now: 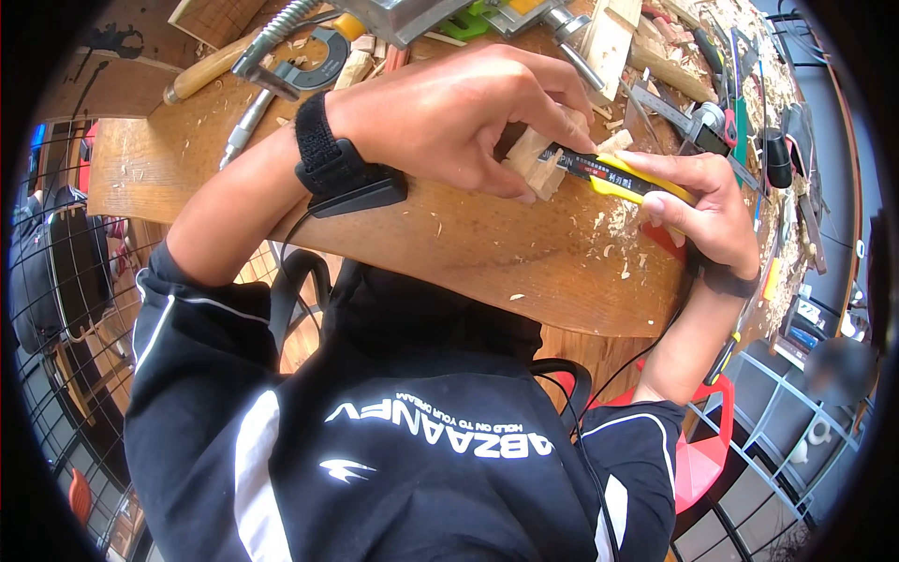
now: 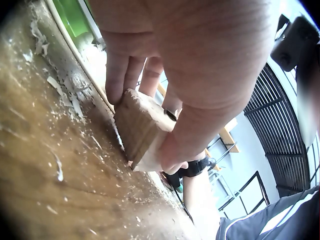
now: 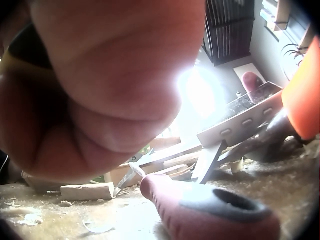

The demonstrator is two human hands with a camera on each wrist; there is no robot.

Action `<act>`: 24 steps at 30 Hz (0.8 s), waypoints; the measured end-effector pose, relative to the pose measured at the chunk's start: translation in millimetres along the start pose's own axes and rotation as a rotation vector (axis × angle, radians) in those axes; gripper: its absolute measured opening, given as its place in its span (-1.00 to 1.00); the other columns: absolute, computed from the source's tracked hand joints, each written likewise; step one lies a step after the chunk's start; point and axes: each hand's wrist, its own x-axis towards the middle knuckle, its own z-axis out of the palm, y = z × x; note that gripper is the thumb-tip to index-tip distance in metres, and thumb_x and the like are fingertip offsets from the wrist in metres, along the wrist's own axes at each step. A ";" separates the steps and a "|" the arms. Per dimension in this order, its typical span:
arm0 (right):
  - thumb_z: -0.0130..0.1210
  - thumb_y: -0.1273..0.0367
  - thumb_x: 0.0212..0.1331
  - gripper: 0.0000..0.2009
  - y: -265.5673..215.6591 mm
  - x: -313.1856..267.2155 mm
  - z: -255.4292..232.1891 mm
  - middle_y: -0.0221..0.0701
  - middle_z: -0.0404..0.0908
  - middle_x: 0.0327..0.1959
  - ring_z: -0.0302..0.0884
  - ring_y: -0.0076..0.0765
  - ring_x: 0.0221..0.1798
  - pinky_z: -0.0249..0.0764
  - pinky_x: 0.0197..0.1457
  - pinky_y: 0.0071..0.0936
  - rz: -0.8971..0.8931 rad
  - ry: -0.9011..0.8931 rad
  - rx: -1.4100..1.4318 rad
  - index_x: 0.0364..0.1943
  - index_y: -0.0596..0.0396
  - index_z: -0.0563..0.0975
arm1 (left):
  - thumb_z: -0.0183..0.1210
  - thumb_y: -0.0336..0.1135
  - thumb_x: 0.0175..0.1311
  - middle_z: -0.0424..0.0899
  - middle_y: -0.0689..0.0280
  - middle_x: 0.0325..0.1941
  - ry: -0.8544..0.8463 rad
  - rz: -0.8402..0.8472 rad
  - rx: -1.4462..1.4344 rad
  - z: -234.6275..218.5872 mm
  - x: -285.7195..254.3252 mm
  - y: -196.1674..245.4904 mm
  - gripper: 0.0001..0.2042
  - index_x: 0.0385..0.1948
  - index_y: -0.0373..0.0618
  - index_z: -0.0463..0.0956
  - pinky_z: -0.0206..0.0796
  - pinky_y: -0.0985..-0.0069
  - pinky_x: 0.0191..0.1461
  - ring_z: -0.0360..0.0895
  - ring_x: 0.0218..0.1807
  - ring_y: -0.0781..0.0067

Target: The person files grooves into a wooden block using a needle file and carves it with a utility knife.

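Observation:
A small carved wood block [image 1: 536, 169] is pinched between the thumb and fingers of the left hand [image 1: 468, 108]. The left wrist view has the block [image 2: 140, 127] close over the bench top, its upper edge rough, with the left hand [image 2: 195, 60] around it. A yellow and black knife [image 1: 609, 176] lies in the grip of the right hand [image 1: 702, 201], its front end against the block's right side. The blade itself is hidden in the head view. In the right wrist view the curled right hand [image 3: 110, 75] fills the upper left, round a dark and yellow handle [image 3: 27, 55].
Wood shavings lie over the bench [image 1: 449, 244], thickest at the right. Behind the hands are a metal vise [image 1: 375, 19], a clamp [image 1: 318, 61], wood strips and a caliper [image 1: 674, 112]. A red and grey handle [image 3: 210, 210] lies near the right hand.

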 end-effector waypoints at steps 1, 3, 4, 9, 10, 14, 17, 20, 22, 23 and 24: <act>0.27 0.46 0.28 -0.60 -0.5 0.1 -0.2 -0.54 0.65 -0.50 0.37 -0.77 -0.64 0.25 -0.58 -0.70 0.000 0.000 0.000 0.21 0.13 0.64 | 0.45 -0.58 -0.18 0.63 0.11 0.16 -0.002 -0.005 -0.004 0.1 -0.1 -0.2 -0.40 0.10 -0.15 0.70 0.55 0.32 0.21 0.63 0.15 0.08; 0.26 0.49 0.28 -0.60 -1.7 0.0 -0.4 -0.54 0.65 -0.51 0.36 -0.77 -0.64 0.25 -0.58 -0.70 0.003 -0.012 -0.012 0.22 0.13 0.64 | 0.46 -0.58 -0.18 0.63 0.11 0.17 -0.003 -0.001 -0.003 0.4 -0.1 -0.4 -0.40 0.10 -0.15 0.70 0.55 0.32 0.23 0.63 0.15 0.08; 0.26 0.49 0.28 -0.60 -1.6 -0.2 -0.1 -0.54 0.65 -0.51 0.36 -0.77 -0.64 0.25 -0.58 -0.70 0.003 -0.011 -0.012 0.22 0.13 0.64 | 0.46 -0.58 -0.18 0.63 0.11 0.17 -0.005 0.003 -0.001 0.5 0.0 -0.4 -0.40 0.10 -0.15 0.70 0.54 0.31 0.24 0.63 0.16 0.08; 0.23 0.53 0.28 -0.59 1.9 0.5 -0.1 -0.52 0.65 -0.53 0.35 -0.77 -0.65 0.25 -0.59 -0.70 -0.028 -0.023 0.008 0.24 0.11 0.63 | 0.47 -0.59 -0.19 0.63 0.11 0.18 -0.019 -0.016 -0.032 0.0 0.6 0.6 -0.40 0.10 -0.14 0.70 0.53 0.30 0.27 0.62 0.17 0.07; 0.23 0.53 0.28 -0.59 1.3 0.3 0.1 -0.52 0.65 -0.53 0.35 -0.77 -0.65 0.25 -0.59 -0.70 -0.028 -0.023 0.008 0.24 0.11 0.63 | 0.48 -0.59 -0.19 0.63 0.11 0.18 -0.023 -0.025 -0.038 0.0 0.5 1.0 -0.40 0.10 -0.14 0.70 0.53 0.29 0.28 0.62 0.18 0.07; 0.23 0.54 0.27 -0.58 -6.4 -1.2 1.8 -0.51 0.67 -0.50 0.35 -0.77 -0.64 0.26 -0.58 -0.70 0.063 -0.019 0.059 0.24 0.10 0.63 | 0.49 -0.58 -0.18 0.63 0.12 0.18 -0.032 -0.012 -0.059 -0.2 0.6 -0.9 -0.40 0.09 -0.14 0.70 0.53 0.28 0.28 0.62 0.19 0.06; 0.23 0.54 0.27 -0.58 -4.7 -1.1 1.7 -0.51 0.67 -0.48 0.35 -0.77 -0.63 0.26 -0.58 -0.69 0.070 -0.017 0.063 0.24 0.10 0.63 | 0.49 -0.58 -0.18 0.62 0.12 0.19 -0.035 -0.005 -0.065 -0.6 0.5 -1.8 -0.40 0.09 -0.15 0.70 0.53 0.28 0.28 0.61 0.20 0.05; 0.24 0.53 0.26 -0.58 1.9 0.9 0.1 -0.52 0.68 -0.48 0.36 -0.77 -0.62 0.28 -0.56 -0.69 0.009 -0.013 0.029 0.23 0.10 0.64 | 0.49 -0.58 -0.17 0.63 0.12 0.19 -0.034 0.011 -0.049 -0.7 0.7 -1.2 -0.42 0.08 -0.18 0.69 0.53 0.30 0.27 0.61 0.21 0.07; 0.25 0.51 0.26 -0.58 2.9 1.1 -0.4 -0.52 0.68 -0.47 0.36 -0.78 -0.62 0.28 -0.56 -0.69 -0.030 -0.005 0.006 0.23 0.10 0.64 | 0.53 -0.54 -0.13 0.64 0.14 0.18 0.029 -0.036 -0.017 -0.1 1.2 0.3 -0.45 0.06 -0.20 0.69 0.53 0.33 0.24 0.62 0.19 0.09; 0.26 0.49 0.27 -0.59 2.2 0.5 -0.2 -0.53 0.68 -0.46 0.36 -0.78 -0.61 0.28 -0.55 -0.70 0.008 0.049 -0.007 0.23 0.10 0.64 | 0.53 -0.54 -0.13 0.64 0.14 0.18 0.029 -0.036 -0.017 0.4 1.6 -3.0 -0.45 0.06 -0.20 0.69 0.53 0.33 0.24 0.62 0.19 0.09; 0.26 0.47 0.27 -0.59 1.4 0.2 0.2 -0.54 0.69 -0.44 0.36 -0.79 -0.60 0.28 -0.54 -0.71 0.044 0.102 -0.019 0.23 0.10 0.64 | 0.54 -0.50 -0.11 0.64 0.15 0.18 0.075 -0.022 0.027 0.3 2.8 -6.9 -0.47 0.05 -0.18 0.70 0.53 0.34 0.21 0.63 0.17 0.11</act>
